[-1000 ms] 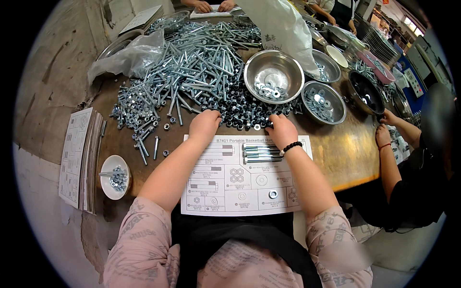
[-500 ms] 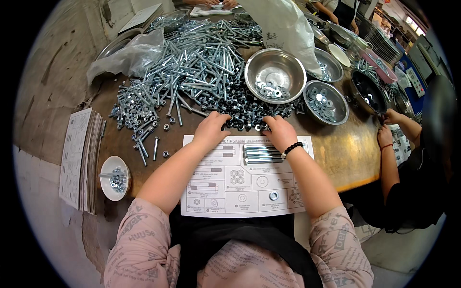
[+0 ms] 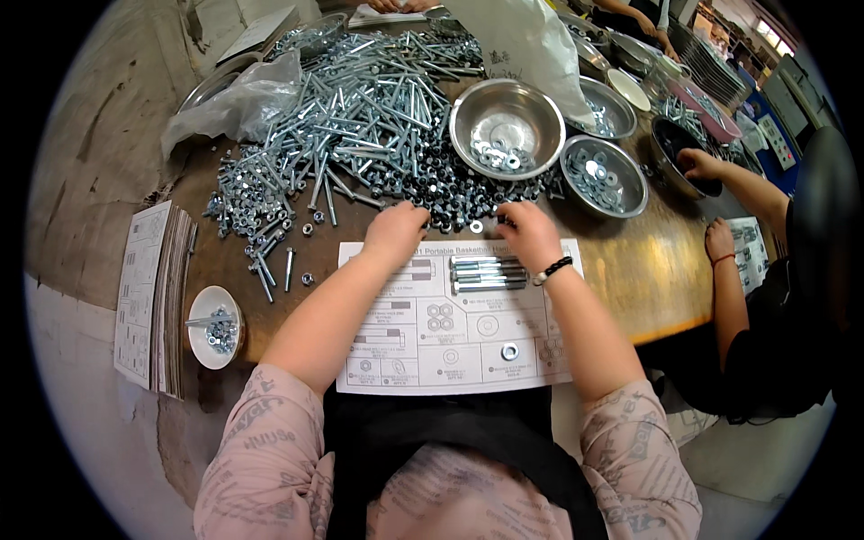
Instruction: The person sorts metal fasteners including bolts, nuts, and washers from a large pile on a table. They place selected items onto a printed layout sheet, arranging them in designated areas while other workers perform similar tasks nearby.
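Observation:
My left hand is at the near edge of a heap of black nuts, its fingers curled in against them. On the other side my right hand, with a dark bracelet at the wrist, bends its fingers and thumb together beside the same nuts. What either hand pinches is too small to make out. A loose washer lies between them. Under my forearms is a printed parts sheet. Several bolts lie side by side on its upper part, and a single round metal piece sits lower down.
Beyond are a big pile of long bolts, silver nuts and steel bowls of washers. A small white bowl and a stack of sheets stand left. At right a co-worker's hand reaches into a black bowl.
My hands have shifted only slightly at the nut heap; the view has moved a little. The co-worker at right has put one hand into the black bowl.

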Demonstrator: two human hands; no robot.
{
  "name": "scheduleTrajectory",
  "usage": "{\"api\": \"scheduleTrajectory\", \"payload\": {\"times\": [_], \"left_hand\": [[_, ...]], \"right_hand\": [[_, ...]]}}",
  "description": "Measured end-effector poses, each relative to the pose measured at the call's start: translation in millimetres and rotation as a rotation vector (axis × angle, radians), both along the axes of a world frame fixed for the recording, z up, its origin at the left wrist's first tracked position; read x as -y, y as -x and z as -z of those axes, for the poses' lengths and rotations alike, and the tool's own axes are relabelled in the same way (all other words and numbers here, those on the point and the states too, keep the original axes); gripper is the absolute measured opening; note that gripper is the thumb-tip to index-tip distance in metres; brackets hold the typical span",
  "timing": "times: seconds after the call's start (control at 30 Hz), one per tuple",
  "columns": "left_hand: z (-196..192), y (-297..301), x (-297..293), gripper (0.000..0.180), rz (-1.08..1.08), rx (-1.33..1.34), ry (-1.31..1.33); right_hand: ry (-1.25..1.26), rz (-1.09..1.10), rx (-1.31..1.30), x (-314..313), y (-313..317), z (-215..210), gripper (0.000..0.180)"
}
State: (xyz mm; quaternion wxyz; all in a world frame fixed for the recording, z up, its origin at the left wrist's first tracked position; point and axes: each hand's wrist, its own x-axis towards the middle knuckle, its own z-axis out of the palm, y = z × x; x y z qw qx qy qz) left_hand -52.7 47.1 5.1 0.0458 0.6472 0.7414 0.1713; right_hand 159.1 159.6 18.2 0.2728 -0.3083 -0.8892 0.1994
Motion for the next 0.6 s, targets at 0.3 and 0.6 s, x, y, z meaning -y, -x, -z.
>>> {"api": "scheduleTrajectory", "payload": {"times": [0.3,0.6], "left_hand": [[-42,-87,28,0.019,0.174,0.473,-0.039],[-12,-195,40,0.017,0.547,0.274,-0.043]], "right_hand": [[0.363,-0.051,0.114,62,-139,-32,0.02],[0.129,-0.052,0.335,99,-185,-19,0.021]]}}
